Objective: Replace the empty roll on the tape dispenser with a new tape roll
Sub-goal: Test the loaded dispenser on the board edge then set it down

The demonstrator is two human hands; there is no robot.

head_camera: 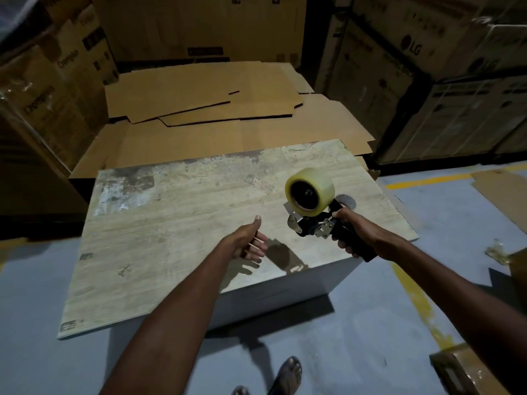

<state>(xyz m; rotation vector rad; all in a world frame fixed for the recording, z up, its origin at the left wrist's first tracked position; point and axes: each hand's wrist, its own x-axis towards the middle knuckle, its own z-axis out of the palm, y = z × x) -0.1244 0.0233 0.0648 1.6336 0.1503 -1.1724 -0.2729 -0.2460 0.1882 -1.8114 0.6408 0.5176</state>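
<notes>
A full roll of clear tape (312, 192) sits on the hub of a black tape dispenser (319, 226) with metal plates at its front. My right hand (352, 232) grips the dispenser's black handle and holds it above the right part of the worn wooden table top (171, 223). My left hand (251, 240) hovers just left of the dispenser, thumb up and fingers loosely curled, holding nothing. No empty roll shows in view.
Flattened cardboard sheets (216, 104) lie stacked behind the table. Tall printed cartons (427, 67) stand at the right, more cartons (51, 81) at the left. Cardboard pieces (502, 195) lie on the grey floor beside a yellow line. My sandalled foot (288, 374) shows below.
</notes>
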